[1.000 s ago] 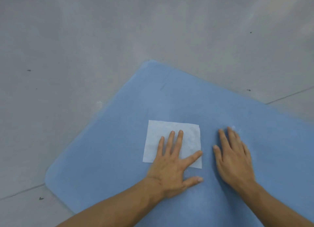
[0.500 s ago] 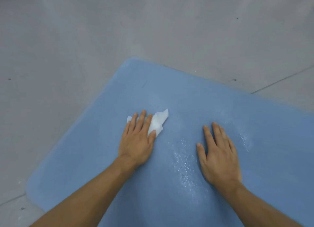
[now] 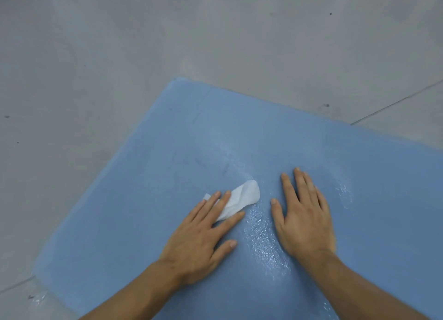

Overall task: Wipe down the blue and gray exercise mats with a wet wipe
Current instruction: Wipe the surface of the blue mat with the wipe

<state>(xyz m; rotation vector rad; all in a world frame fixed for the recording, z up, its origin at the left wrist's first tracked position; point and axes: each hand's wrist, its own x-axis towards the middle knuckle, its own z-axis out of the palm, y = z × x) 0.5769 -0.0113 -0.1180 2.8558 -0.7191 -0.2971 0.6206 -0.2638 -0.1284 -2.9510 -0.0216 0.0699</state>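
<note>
A blue exercise mat (image 3: 167, 166) lies on the floor and fills the lower half of the view. My left hand (image 3: 201, 238) lies flat on it with straight fingers pressing a crumpled white wet wipe (image 3: 242, 197), which sticks out past the fingertips. My right hand (image 3: 304, 216) rests flat on the mat just to the right, fingers straight, holding nothing. A shiny wet streak (image 3: 263, 243) runs between the two hands. No gray mat is in view.
Gray tiled floor (image 3: 119, 56) surrounds the mat on the left and far side, with a grout line at the upper right. The mat's far corner (image 3: 177, 82) and left corner (image 3: 40, 271) are both in view.
The wipe has gone from a flat square to a crumpled wad under my left fingers. My left hand swept left and then back toward the right hand. Wet streaks now show on the mat.
</note>
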